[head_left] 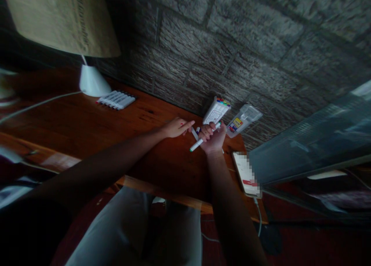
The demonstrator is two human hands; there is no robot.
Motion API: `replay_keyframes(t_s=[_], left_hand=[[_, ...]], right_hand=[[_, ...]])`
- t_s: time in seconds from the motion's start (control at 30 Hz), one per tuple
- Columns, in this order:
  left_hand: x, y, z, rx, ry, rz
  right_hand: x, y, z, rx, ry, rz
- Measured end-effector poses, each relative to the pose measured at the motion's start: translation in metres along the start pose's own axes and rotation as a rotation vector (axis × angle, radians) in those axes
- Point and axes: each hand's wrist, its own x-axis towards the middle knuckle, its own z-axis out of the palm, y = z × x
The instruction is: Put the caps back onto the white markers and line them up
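- Standing on the reddish-brown wooden bench [66, 117], a white conical lamp base [93, 82] sits below a tan shade [66, 22].
- Beside it lies a flat row of white markers with dark and red ends [118, 100].
- The left hand [176, 127] is over the bench, index finger extended; whether its grip pinches anything, I cannot tell.
- Near its fingertips shows a partly hidden white marker with a dark-blue end [194, 133].
- The right hand's [213, 138] grip curls around a white marker with green ends [197, 145], held at a slant.
- Just behind stands a white box of colourful-capped markers [216, 112].
- Next comes a clear plastic case [246, 118], then a lit phone [245, 171].
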Motion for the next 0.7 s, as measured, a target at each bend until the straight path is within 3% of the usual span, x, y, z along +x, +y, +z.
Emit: replay_keyframes(t_s=[0.2,0.4,0.7], left_hand=[[0.000,0.001,-0.001,0.021,-0.004,0.004],[0.000,0.002,0.000,-0.001,0.008,0.004],[-0.001,0.005,-0.001,0.025,0.022,0.024]], right_hand=[[-0.003,0.000,0.015,-0.188,0.025,0.023],[-0.007,0.005,0.024,-0.329,-0.048,-0.014],[-0.008,0.010,0.028,-0.422,-0.145,0.084]])
